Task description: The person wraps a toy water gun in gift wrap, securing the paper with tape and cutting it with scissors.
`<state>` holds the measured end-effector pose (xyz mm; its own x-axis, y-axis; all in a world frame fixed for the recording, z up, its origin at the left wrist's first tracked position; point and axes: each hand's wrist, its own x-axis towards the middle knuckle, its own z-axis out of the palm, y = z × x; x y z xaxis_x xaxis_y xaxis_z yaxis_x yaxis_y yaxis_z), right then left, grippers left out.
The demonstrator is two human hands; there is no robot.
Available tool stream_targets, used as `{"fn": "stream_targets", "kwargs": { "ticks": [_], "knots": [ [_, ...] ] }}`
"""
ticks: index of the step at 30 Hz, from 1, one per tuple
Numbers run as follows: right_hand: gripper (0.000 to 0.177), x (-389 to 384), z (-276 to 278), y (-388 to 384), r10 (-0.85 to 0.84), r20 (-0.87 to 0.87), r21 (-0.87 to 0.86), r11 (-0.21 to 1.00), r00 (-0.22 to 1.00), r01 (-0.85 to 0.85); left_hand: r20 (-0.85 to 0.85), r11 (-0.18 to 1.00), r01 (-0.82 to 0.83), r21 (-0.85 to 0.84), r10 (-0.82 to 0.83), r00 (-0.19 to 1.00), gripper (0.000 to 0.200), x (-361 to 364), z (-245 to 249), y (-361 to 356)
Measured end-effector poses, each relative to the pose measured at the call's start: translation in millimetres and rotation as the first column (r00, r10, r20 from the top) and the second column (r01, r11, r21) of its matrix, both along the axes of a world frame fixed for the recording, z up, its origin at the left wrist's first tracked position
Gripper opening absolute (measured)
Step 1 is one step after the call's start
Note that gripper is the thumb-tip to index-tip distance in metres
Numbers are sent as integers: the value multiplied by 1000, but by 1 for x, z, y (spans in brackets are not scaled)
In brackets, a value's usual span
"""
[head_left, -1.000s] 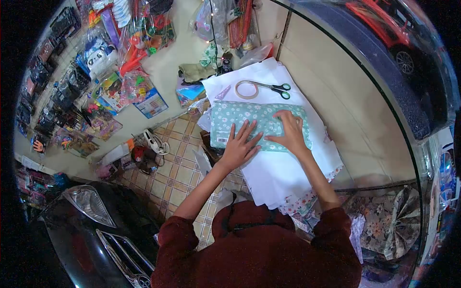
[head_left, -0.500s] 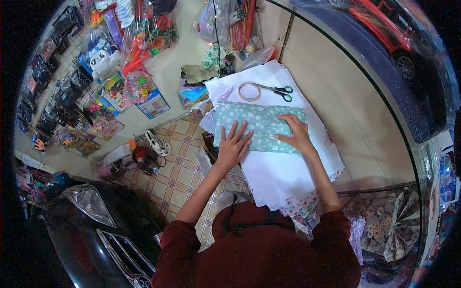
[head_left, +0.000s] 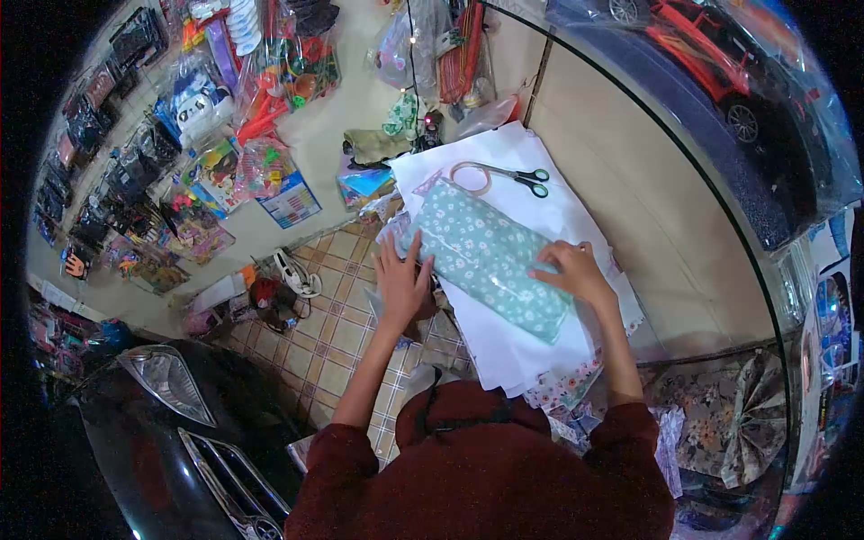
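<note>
A flat package in mint-green paper with white flowers lies slanted on a stack of white sheets. My left hand is at the package's left end, fingers spread, near the edge of the sheets. My right hand is bent over the package's right edge, with thumb and fingers apart. Above the package, scissors with black and green handles lie beside a tan tape roll, their blades reaching over it.
A glass edge curves along the right, with a boxed red toy car beyond it. Bagged toys hang on the left wall. A black toy car stands at lower left on the tiled floor side.
The package has turned clockwise, its right end now lower. My left hand has moved left off its middle, and my right hand has shifted slightly right and down.
</note>
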<state>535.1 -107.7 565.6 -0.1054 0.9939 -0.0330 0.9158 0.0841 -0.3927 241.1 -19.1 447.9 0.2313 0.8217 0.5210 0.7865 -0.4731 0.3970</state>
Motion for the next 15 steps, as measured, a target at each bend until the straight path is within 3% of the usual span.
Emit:
{"fn": "stream_targets", "kwargs": {
  "ticks": [1, 4, 6, 7, 9, 10, 12, 13, 15],
  "knots": [
    [36, -1, 2, -3, 10, 35, -29, 1000, 999, -9, 57, 1000, -9, -25, 11, 998, 56, -2, -3, 2],
    [36, 2, 2, -1, 30, -175, -201, 977, 984, -65, 249, 999, 2, -47, 9, 969, 64, -3, -3, -2],
    [44, 6, 3, 9, -93, -304, -290, 957, 948, 1, 420, 993, -9, -114, 57, 906, 62, 2, -7, -15],
    [49, 7, 2, 12, -158, -363, -334, 942, 919, 30, 563, 968, 96, -230, 52, 824, 62, 5, -7, -23],
    [55, 9, -20, 19, -185, -426, -133, 981, 885, 142, 791, 853, 346, -391, 119, 600, 63, 12, -8, -44],
    [58, 6, -26, 21, -191, -459, -33, 980, 868, 199, 827, 817, 398, -417, 159, 540, 65, 15, -12, -52],
    [67, -3, -33, 27, -214, -483, -46, 975, 849, 219, 874, 737, 504, -451, 250, 416, 70, 21, -23, -62],
    [72, -9, -35, 30, -225, -495, -54, 972, 839, 228, 882, 700, 554, -451, 251, 399, 75, 24, -28, -65],
    [78, -17, -41, 32, -240, -303, -8, 968, 922, 249, 895, 708, 567, -421, 224, 386, 78, 36, -28, -74]
  ]
}}
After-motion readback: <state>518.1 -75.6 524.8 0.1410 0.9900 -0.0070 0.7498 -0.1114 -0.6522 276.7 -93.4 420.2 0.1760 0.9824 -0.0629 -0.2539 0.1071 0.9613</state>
